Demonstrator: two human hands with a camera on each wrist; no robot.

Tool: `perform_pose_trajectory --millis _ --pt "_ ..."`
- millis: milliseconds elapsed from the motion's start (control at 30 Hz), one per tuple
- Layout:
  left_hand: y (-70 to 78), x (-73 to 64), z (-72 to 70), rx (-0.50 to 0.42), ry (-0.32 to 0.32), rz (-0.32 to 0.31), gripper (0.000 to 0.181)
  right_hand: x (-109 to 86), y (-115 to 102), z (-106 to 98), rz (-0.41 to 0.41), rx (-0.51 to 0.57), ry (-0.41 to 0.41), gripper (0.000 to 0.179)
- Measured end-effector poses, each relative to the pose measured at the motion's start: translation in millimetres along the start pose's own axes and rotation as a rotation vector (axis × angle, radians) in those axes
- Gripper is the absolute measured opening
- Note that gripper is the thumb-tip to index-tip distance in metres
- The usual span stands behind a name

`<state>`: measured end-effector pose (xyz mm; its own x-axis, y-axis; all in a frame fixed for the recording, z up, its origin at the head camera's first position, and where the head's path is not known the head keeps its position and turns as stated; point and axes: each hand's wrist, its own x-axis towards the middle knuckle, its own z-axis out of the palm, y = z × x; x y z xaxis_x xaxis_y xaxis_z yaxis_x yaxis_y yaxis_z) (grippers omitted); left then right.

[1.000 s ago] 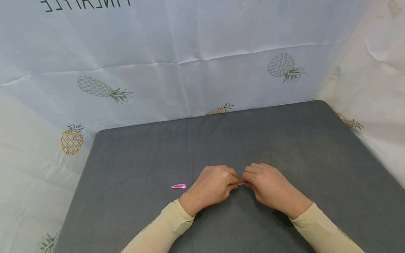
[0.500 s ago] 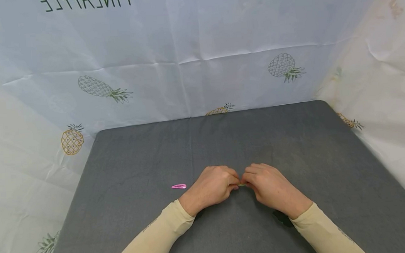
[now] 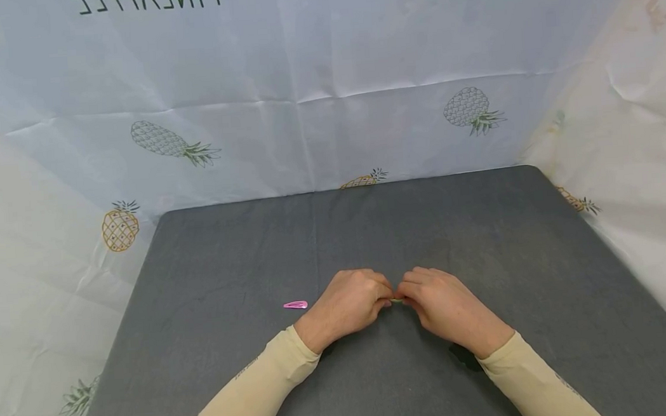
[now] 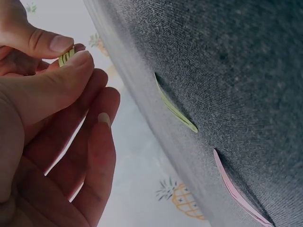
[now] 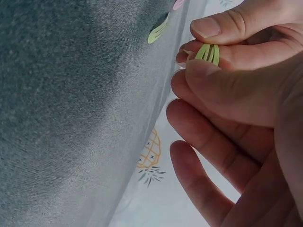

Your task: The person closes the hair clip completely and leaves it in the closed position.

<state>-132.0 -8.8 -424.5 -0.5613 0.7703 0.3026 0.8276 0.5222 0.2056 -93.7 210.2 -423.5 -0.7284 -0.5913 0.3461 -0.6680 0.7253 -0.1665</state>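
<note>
Fingertips of my left hand (image 3: 347, 302) and right hand (image 3: 444, 303) meet over the middle of the table. Between them they pinch a small yellow-green snap hair clip (image 5: 207, 53), one hand at each end. Only a thin sliver of that clip shows in the head view; both wrist views show its slotted middle between the thumbs. A second green hair clip (image 4: 174, 109) lies on the cloth, hidden behind my left hand in the head view. Left of my left wrist lies a pink hair clip (image 3: 296, 305).
Dark grey cloth covers the table (image 3: 227, 259). A white sheet (image 3: 329, 138) printed with pineapples hangs behind and along both sides. A small dark patch (image 3: 465, 357) shows beneath my right wrist.
Both hands keep their place and their pinch on the green hair clip. The sliver of clip between the fingertips tilts slightly differently, and the head view has shifted a little.
</note>
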Motion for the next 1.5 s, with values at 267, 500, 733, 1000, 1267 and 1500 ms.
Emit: perform_pose_trajectory --millis 267,500,733,1000,1267,1500 --pt "0.2 -0.2 -1.2 -0.007 -0.011 -0.023 0.010 -0.9 0.6 -1.4 0.014 0.013 -0.019 0.020" --pt "-0.1 -1.2 -0.4 -0.012 -0.002 -0.031 0.009 -1.1 1.0 -1.6 0.029 0.023 -0.014 0.019" --pt "0.6 -0.8 -0.2 -0.018 -0.003 -0.032 0.009 -0.6 2.1 -2.5 0.027 0.033 -0.032 0.014" --pt "0.9 -0.5 0.7 -0.015 -0.025 -0.058 0.007 0.0 4.4 -0.5 0.024 0.031 -0.024 0.017" --pt "3.8 6.0 2.4 -0.018 -0.025 -0.066 0.010 -1.8 9.0 -0.1 0.034 0.032 -0.041 0.014" --pt "2.1 11.6 9.1 -0.045 -0.064 -0.083 0.012 -2.3 15.1 5.0 0.084 0.031 -0.082 0.018"
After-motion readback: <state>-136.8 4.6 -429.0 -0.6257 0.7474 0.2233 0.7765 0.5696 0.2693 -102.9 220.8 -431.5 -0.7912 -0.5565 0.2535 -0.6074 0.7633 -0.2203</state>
